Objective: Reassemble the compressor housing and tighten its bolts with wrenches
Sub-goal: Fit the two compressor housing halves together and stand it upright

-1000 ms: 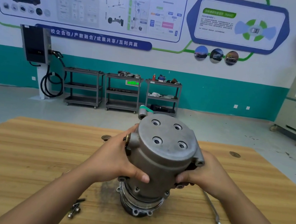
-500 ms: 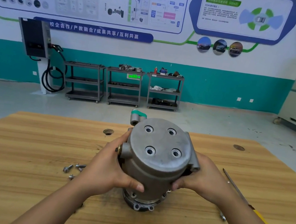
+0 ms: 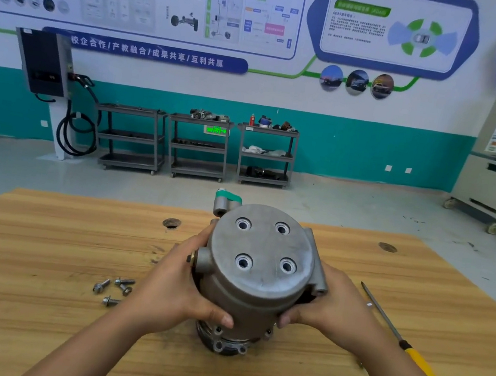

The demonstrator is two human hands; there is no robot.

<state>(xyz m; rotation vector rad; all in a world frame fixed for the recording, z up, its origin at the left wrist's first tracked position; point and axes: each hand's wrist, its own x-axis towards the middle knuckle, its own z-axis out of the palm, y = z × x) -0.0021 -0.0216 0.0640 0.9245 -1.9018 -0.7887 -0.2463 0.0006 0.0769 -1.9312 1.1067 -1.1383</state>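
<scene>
Both hands, left (image 3: 177, 285) and right (image 3: 331, 312), grasped the grey cast-metal compressor housing (image 3: 258, 271) upright on the wooden table (image 3: 18, 315). Four loose silver bolts (image 3: 113, 289) lay left; a yellow-handled screwdriver (image 3: 399, 343) right.

Left hand (image 3: 176, 292) and right hand (image 3: 334, 316), both bare, each continuing into a bare forearm uncovered to the lower frame edge; thumbnails short and plain.

Four bolts (image 3: 100, 286) — one housing (image 3: 261, 268) — one screwdriver (image 3: 387, 320)
</scene>
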